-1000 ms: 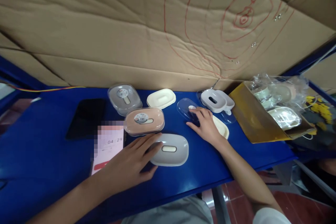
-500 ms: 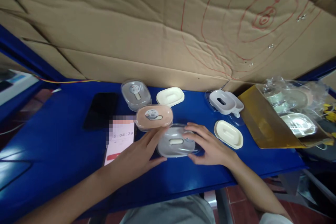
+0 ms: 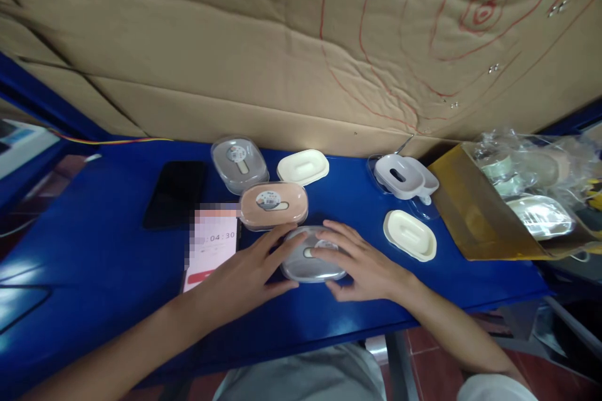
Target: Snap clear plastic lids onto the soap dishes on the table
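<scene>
A grey soap box (image 3: 305,269) with a clear lid lies flat on the blue table between my hands. My left hand (image 3: 261,263) grips its left end, fingers on the lid and thumb at the near edge. From the right, my right hand (image 3: 364,260) holds it too, fingers over the lid's round label and thumb low at the near side. Just behind is a peach soap box (image 3: 254,213) with a lid and label. Another lidded grey soap box (image 3: 230,169) stands farther back, beside a cream oval dish (image 3: 303,167).
A second cream dish (image 3: 410,236) and stacked grey soap-box parts (image 3: 399,177) lie to the right. Beyond them a cardboard box (image 3: 458,207) holds plastic-wrapped pieces. At left are a phone showing a timer (image 3: 214,250) and a black phone-like slab (image 3: 174,194). A cardboard wall (image 3: 211,44) rises behind.
My right hand's fingers have moved left, farther over the lid. My left hand keeps nearly the same hold. The whole view has shifted slightly.
</scene>
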`<state>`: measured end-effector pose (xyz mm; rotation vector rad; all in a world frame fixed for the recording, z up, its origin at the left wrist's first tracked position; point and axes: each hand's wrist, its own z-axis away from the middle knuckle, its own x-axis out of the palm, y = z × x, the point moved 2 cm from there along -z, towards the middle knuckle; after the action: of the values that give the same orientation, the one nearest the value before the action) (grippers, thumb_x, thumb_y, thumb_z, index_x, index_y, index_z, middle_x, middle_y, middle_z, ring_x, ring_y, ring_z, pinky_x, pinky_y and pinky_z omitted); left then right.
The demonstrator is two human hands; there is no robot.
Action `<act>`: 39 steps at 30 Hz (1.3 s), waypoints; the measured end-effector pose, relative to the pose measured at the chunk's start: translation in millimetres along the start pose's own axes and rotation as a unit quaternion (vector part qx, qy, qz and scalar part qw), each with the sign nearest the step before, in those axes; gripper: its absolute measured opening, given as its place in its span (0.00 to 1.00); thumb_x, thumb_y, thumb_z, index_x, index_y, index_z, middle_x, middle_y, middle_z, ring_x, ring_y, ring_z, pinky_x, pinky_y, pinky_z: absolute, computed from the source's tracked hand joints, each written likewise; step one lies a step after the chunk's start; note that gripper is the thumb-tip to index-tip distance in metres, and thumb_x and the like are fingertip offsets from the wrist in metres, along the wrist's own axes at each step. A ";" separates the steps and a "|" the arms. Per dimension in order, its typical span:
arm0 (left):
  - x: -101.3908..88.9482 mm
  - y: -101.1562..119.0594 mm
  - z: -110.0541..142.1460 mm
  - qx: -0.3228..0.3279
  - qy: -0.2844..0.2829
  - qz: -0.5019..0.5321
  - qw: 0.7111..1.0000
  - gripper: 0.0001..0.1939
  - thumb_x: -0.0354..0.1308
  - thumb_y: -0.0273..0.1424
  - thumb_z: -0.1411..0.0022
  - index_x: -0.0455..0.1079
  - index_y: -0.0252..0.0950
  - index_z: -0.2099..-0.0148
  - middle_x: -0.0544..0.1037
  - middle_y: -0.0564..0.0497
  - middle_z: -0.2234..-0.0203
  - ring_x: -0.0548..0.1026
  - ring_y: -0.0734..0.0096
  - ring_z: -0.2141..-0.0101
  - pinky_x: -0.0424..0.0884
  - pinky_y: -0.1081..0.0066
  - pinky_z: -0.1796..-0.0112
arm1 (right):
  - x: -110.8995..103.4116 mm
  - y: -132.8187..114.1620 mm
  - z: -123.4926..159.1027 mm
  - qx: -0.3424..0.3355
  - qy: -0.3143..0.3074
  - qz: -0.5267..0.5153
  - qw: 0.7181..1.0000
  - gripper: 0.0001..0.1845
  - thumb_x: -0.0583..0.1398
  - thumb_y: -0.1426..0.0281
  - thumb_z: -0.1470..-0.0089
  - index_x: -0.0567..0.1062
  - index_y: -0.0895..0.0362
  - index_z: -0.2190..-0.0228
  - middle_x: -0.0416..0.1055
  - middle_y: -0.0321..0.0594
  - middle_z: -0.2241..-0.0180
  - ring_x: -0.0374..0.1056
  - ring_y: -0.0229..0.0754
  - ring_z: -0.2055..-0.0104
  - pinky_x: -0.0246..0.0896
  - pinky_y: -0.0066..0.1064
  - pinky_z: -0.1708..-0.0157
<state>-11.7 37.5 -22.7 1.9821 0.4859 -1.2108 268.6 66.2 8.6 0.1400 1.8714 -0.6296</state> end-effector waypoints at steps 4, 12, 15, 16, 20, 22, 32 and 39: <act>-3.0 1.1 -3.0 0.038 0.023 -0.056 0.997 0.38 0.57 0.48 0.19 0.52 0.44 0.17 0.68 0.34 0.27 0.75 0.42 0.32 0.81 0.46 0.40 | -8.0 2.6 4.2 0.027 -0.012 0.011 1.000 0.30 0.65 0.65 0.36 0.73 0.55 0.34 0.70 0.54 0.31 0.57 0.59 0.22 0.65 0.58 0.29; -2.7 3.3 -7.4 0.088 0.033 -0.102 0.990 0.24 0.53 0.37 0.17 0.67 0.42 0.24 0.73 0.37 0.30 0.76 0.45 0.34 0.78 0.46 0.37 | -33.9 47.4 17.9 0.173 0.042 0.114 0.977 0.32 0.63 0.64 0.29 0.67 0.49 0.28 0.67 0.53 0.27 0.57 0.61 0.21 0.57 0.65 0.26; -3.7 5.2 -6.8 0.113 0.050 -0.114 0.986 0.21 0.51 0.34 0.16 0.71 0.41 0.28 0.75 0.39 0.32 0.78 0.48 0.36 0.78 0.49 0.38 | -41.3 59.6 21.2 0.215 0.065 0.168 0.960 0.34 0.58 0.62 0.24 0.59 0.46 0.22 0.61 0.50 0.23 0.54 0.60 0.19 0.52 0.66 0.24; -5.7 5.7 -7.3 0.121 0.062 -0.119 0.984 0.21 0.50 0.33 0.16 0.72 0.41 0.29 0.76 0.40 0.33 0.79 0.49 0.37 0.78 0.50 0.39 | -46.1 62.4 23.7 0.224 0.077 0.176 0.956 0.35 0.58 0.61 0.23 0.58 0.45 0.22 0.59 0.48 0.22 0.53 0.59 0.19 0.52 0.65 0.24; -22.0 5.9 -23.7 0.122 0.116 -0.145 0.975 0.17 0.52 0.32 0.18 0.76 0.39 0.34 0.82 0.42 0.40 0.81 0.50 0.42 0.76 0.51 0.41 | -72.8 76.8 41.8 0.268 0.166 0.201 0.927 0.26 0.53 0.61 0.21 0.69 0.48 0.28 0.72 0.47 0.29 0.66 0.56 0.26 0.61 0.57 0.29; -31.3 4.6 -45.8 0.091 0.107 -0.157 0.978 0.16 0.53 0.32 0.19 0.78 0.40 0.37 0.84 0.42 0.43 0.82 0.49 0.44 0.74 0.49 0.40 | -81.4 88.8 50.8 0.296 0.187 0.227 0.909 0.23 0.53 0.62 0.21 0.76 0.51 0.34 0.77 0.49 0.34 0.72 0.58 0.31 0.64 0.56 0.33; -27.1 -21.9 -190.2 -0.160 -0.114 -0.238 0.951 0.17 0.64 0.39 0.23 0.77 0.32 0.41 0.81 0.37 0.45 0.82 0.50 0.48 0.81 0.51 0.48 | -73.3 124.1 62.5 0.339 0.201 0.240 0.887 0.18 0.57 0.69 0.26 0.85 0.52 0.45 0.86 0.49 0.46 0.78 0.59 0.40 0.66 0.58 0.38; -22.9 -15.8 -218.1 -0.176 -0.162 -0.259 0.936 0.23 0.66 0.42 0.24 0.73 0.37 0.34 0.78 0.42 0.40 0.81 0.55 0.46 0.82 0.50 0.47 | -83.6 106.8 65.7 0.328 0.329 0.175 0.868 0.22 0.57 0.55 0.23 0.84 0.52 0.43 0.85 0.48 0.46 0.81 0.56 0.43 0.74 0.50 0.42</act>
<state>95.8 214.9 50.1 1.3500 1.0165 -1.6014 397.3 141.9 29.0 1.2486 2.1021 -1.0221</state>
